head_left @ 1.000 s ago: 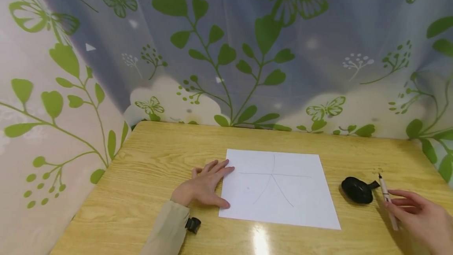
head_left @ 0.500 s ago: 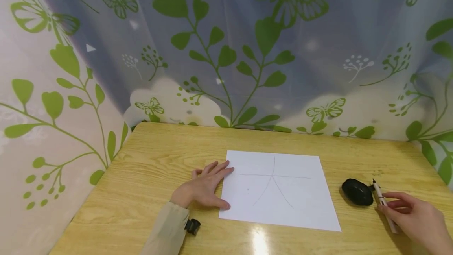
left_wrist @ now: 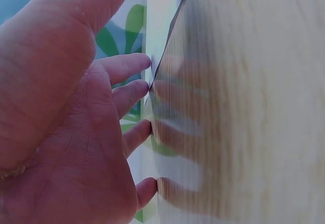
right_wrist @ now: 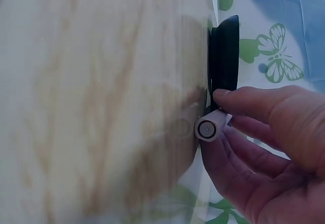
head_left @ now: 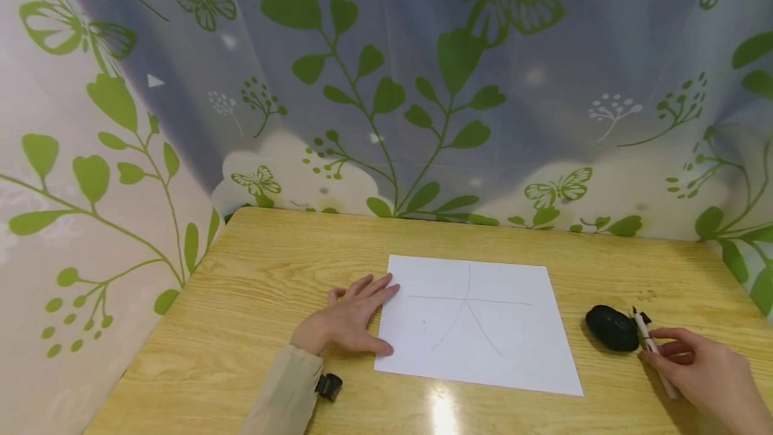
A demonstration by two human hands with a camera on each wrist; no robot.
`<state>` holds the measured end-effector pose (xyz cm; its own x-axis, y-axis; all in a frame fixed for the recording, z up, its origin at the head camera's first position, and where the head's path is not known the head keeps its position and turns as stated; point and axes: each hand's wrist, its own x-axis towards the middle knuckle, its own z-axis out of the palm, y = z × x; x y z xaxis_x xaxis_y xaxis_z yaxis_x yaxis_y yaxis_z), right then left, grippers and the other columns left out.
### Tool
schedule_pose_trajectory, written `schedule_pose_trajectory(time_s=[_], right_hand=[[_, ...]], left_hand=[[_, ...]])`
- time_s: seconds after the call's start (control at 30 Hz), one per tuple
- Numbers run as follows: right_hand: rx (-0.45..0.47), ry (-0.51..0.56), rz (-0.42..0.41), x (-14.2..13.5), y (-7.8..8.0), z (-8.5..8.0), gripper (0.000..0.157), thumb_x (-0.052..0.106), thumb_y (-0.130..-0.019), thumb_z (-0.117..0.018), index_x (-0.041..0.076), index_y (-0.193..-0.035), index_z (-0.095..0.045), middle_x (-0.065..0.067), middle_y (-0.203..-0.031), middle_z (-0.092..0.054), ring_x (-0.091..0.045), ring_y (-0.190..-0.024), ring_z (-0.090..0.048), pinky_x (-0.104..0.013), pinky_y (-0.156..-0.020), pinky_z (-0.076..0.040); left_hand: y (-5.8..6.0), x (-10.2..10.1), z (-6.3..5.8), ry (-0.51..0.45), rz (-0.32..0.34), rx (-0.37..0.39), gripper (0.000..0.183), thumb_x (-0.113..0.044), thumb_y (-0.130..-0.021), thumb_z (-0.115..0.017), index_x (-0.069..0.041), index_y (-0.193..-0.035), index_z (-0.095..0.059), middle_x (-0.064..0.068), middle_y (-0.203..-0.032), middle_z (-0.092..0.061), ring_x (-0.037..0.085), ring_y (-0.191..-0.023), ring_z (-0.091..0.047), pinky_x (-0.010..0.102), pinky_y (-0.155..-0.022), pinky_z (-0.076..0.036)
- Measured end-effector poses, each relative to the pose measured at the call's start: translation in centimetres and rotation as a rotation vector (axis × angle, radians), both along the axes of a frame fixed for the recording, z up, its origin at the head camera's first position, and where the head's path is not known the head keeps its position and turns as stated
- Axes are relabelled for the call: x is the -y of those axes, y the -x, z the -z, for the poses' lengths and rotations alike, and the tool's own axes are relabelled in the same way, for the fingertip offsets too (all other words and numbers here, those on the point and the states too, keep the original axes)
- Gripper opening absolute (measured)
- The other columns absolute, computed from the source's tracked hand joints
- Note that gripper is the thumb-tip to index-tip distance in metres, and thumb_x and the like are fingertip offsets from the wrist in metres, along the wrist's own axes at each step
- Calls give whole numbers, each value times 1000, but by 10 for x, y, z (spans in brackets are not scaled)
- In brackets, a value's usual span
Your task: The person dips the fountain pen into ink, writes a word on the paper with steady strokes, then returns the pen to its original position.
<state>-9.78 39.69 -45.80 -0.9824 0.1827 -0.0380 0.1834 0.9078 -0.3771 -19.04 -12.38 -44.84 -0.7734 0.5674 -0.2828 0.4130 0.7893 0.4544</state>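
Note:
A sheet of white paper (head_left: 525, 361) lies on the table, bearing thin drawn lines: one across, a short upright above it and two slanting strokes below. My left hand (head_left: 345, 325) rests at its left edge with fingers spread, the thumb and fingertips on the margin. To the right of the sheet sits a shiny black oval object (head_left: 611, 329) with a short tab. Beside it my right hand (head_left: 706, 369) pinches a pale pen (head_left: 643, 335), its dark tip pointing away from me. The pen's round end (right_wrist: 206, 129) faces the camera in the right wrist view.
The wooden table (head_left: 290, 247) reaches back to a curtain (head_left: 386, 86) printed with green leaves and butterflies. A black band mount (head_left: 329, 387) sits at the left sleeve's cuff (head_left: 296, 378). Small dark marks (head_left: 647, 295) show on the tabletop behind the pen.
My right hand has shifted slightly left with the pen, bringing its tip close to the black object's tab. The left hand and paper stay put.

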Motion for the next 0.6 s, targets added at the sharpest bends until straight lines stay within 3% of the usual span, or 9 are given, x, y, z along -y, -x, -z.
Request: schedule_pose_trajectory(time_s=[0.27,0.43,0.6], right_hand=[[-20,-3,-7,0,-1,-2,45,22,-95,-73,-14,-119,-61,-31,-97,-72,-38,-76,-73,-40,-58,-55],[-133,-14,38,4,-6,-5,38,20,-96,-69,-11,-118,-63,-31,-94,-71,-42,-74,-72,-41,-55,-55],[-270,-22,-2,13,-10,-13,34,18,-96,-70,-8,-117,-66,-31,-96,-72,-37,-70,-71,-32,-49,-51]], left_hand=[[0,1,-3,-19,5,-10,94,-54,-89,-72,-27,-164,-22,-3,-175,-7,32,-161,-9,71,-113,-19],[-5,4,-3,-76,-23,-30,85,-45,-93,-70,-23,-163,-27,0,-175,-9,38,-160,-12,76,-112,-17],[-12,10,-3,-114,-54,-118,80,-40,-94,-70,-20,-161,-33,4,-174,-15,43,-158,-16,78,-109,-19]])
